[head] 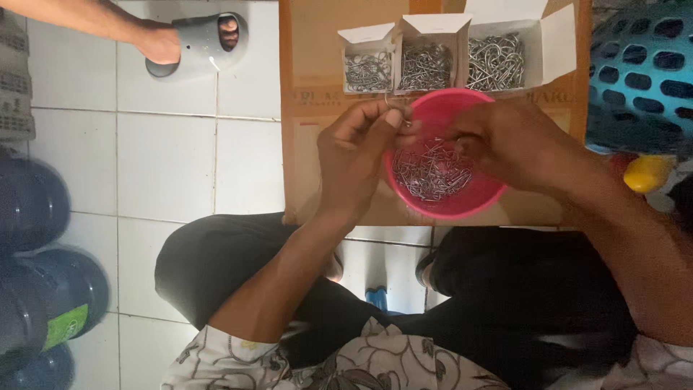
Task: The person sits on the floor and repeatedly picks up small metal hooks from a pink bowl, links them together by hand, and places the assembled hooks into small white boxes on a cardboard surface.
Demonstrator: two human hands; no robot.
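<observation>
I look down at a pink bowl [444, 206] full of small metal hooks [432, 173]. It stands on a flat piece of brown cardboard [310, 144] that lies on the white tiled floor [180, 159], just in front of my knees.

My left hand [357, 155] is at the left rim of the bowl. Its grip is together: thumb and forefinger pinch 1 thin hook [398, 110] and hold it above the rim.

My right hand [516, 144] is over the right part of the bowl, its fingers bent down toward the hooks. I cannot tell if this grip is apart or clamped on something, because the back of the hand covers the fingertips.

Behind the bowl, 3 open white boxes [433, 54] stand side by side, each holding hooks. A blue basket [642, 72] is at the right. At the top left another person's foot in a grey sandal [198, 43] rests on the tiles.
</observation>
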